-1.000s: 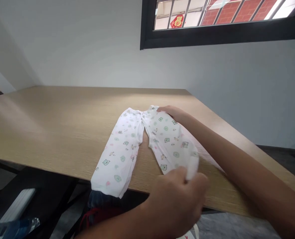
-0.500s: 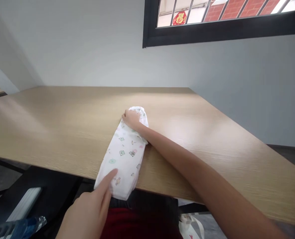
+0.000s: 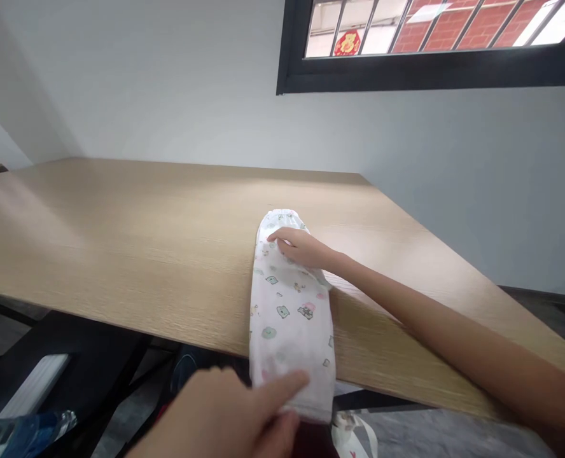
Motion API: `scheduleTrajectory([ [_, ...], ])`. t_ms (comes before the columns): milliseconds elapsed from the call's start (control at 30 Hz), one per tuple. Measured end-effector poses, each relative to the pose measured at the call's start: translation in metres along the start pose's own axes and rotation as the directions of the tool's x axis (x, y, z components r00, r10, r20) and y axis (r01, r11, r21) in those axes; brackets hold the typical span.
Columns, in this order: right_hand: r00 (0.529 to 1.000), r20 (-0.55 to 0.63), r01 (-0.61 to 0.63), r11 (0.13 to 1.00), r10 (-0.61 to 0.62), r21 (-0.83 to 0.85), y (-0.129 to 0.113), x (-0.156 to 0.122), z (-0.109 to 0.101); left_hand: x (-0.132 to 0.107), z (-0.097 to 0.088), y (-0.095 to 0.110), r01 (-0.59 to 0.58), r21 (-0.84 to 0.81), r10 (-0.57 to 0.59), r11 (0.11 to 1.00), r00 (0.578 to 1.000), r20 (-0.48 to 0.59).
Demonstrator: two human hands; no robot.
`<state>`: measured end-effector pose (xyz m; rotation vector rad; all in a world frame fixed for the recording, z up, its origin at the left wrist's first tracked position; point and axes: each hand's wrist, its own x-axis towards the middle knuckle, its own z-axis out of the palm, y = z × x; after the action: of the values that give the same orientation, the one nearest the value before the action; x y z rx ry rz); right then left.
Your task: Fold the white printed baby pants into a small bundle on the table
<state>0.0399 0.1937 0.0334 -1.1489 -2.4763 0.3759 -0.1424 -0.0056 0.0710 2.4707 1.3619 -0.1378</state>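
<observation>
A long, folded white cloth garment [image 3: 289,331] with small green and pink animal prints lies over the table's front edge. Its far end is gathered like an elastic band, and its near end reaches past the edge toward me. My left hand [image 3: 235,407] is closed at that near end, one finger stretched across the top of the cloth and its other fingers partly hidden. Farther up, my right hand [image 3: 301,247] rests on the garment below the gathered end. Its index finger is extended and apart from the thumb, touching the fabric.
The wooden table [image 3: 168,235] runs back to a grey wall with a dark-framed barred window [image 3: 406,73]. At lower left, a plastic bottle [image 3: 34,436] and a white slab-like object [image 3: 34,388] rest on a black surface. A white bag [image 3: 352,439] is below the table edge.
The garment's near end has swung right, so it now lies straighter toward me. My left hand has moved right with it. My right hand has shifted right and its fingers have loosened.
</observation>
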Motion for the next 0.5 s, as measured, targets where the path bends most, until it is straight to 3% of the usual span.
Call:
scheduleTrajectory([
  [67, 1.0, 0.008, 0.02, 0.998, -0.021, 0.06, -0.008, -0.022, -0.004, 0.018, -0.018, -0.018, -0.071, -0.076, 0.057, 0.995, 0.984, -0.168],
  [133, 0.998, 0.0, 0.059, 0.997, -0.059, 0.047, -0.015, -0.035, -0.002, 0.051, -0.029, -0.04, -0.161, -0.004, 0.153, 0.987, 0.948, -0.28],
  [233, 0.989, 0.068, 0.135, 0.991, -0.134, -0.015, -0.015, -0.03, 0.004, 0.104, -0.029, -0.067, -0.248, 0.175, 0.283, 0.953, 0.935, -0.214],
  [300, 0.983, 0.117, 0.15, 0.985, -0.139, -0.089, -0.006, -0.011, 0.005, 0.12, -0.024, -0.072, -0.259, 0.223, 0.301, 0.94, 0.936, -0.182],
  [367, 0.986, 0.131, 0.127, 0.978, -0.106, -0.164, 0.01, 0.016, 0.003, 0.112, -0.019, -0.064, -0.3, 0.213, 0.337, 0.93, 0.927, -0.163],
  [500, 0.995, 0.085, -0.032, 0.98, 0.05, -0.194, 0.041, 0.064, -0.004, 0.049, -0.003, -0.032, -0.353, 0.099, 0.366, 0.93, 0.906, -0.212],
])
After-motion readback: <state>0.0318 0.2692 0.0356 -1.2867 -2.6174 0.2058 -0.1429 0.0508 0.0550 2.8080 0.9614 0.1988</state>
